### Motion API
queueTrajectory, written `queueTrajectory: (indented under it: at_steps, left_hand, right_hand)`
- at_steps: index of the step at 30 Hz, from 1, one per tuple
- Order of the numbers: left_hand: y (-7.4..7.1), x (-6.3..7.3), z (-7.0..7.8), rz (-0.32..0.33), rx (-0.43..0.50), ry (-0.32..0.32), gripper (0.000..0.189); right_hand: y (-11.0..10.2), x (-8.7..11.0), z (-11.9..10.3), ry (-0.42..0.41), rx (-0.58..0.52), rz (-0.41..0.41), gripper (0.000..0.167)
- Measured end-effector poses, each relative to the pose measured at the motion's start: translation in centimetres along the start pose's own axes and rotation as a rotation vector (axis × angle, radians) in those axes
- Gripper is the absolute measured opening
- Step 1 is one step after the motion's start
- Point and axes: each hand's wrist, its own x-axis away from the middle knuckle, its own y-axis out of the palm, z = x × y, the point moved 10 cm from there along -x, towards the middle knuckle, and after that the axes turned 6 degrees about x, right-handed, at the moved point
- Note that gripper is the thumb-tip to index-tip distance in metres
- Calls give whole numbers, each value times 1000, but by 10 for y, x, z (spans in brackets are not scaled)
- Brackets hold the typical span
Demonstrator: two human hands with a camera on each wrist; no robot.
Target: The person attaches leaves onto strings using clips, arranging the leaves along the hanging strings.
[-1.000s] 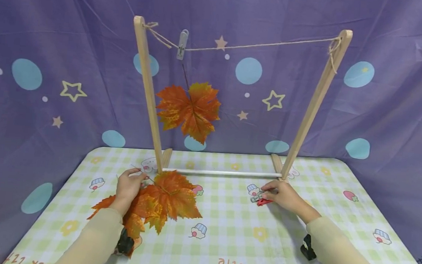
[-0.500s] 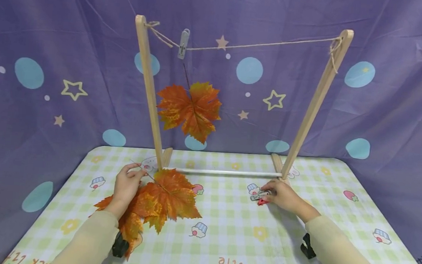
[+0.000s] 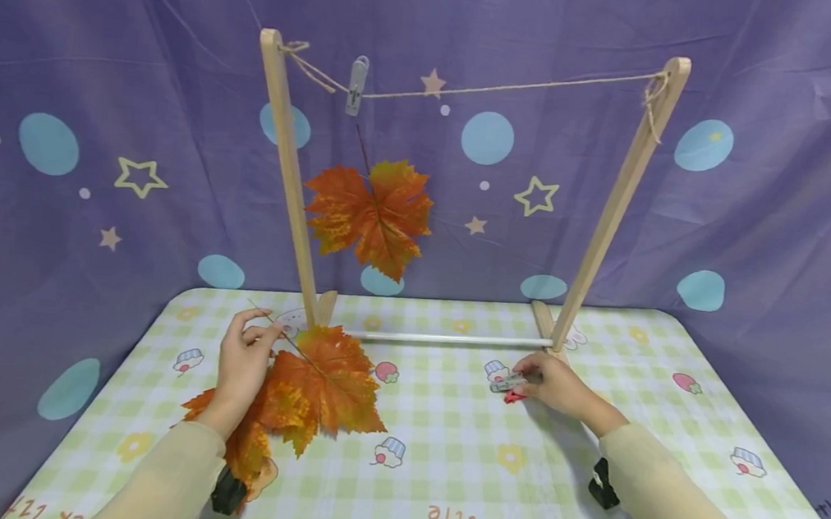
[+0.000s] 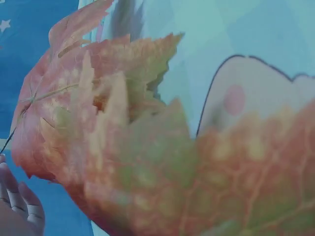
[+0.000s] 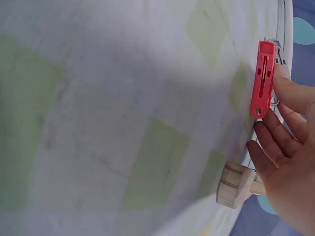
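Note:
In the head view my left hand pinches the thin stem of an orange artificial maple leaf, whose blade spreads to the right of the fingers. More orange leaves lie below it, partly hidden by my left forearm. My right hand holds a grey clothespin between thumb and fingers, low over the table. A red clothespin is right beside the grey one, at my fingertips; I cannot tell whether the fingers also hold it. The left wrist view is mostly filled by leaf blades.
A wooden frame stands at the back, with twine between its posts. One maple leaf hangs there from another grey clothespin. A white rod joins the posts low down. Checked cloth covers the table.
My left hand has moved slightly up and left, drawing the leaf's stem with it. The grey clothespin in my right hand has shifted slightly left, and less of the red one shows.

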Motion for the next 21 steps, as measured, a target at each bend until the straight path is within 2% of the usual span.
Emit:
queueTrajectory:
  at_steps: [6,10,15,19,21]
  left_hand:
    - [-3,7,17,-12,30,68,31]
    - [-1,11,28,-41,48,111,31]
    - [4,13,43,-75,85,173,31]
    - [10,25,77,-106,110,233,24]
    - [14,29,89,-122,123,253,22]
  right_hand:
    - [5,-1,4,39,-113,13,27]
    - [5,-2,2,30,-123,30,29]
    - [5,-2,1,21,-131,15,34]
    - [3,-3,1,8,-110,7,34]
    - [2,-2,2,6,-95,10,33]
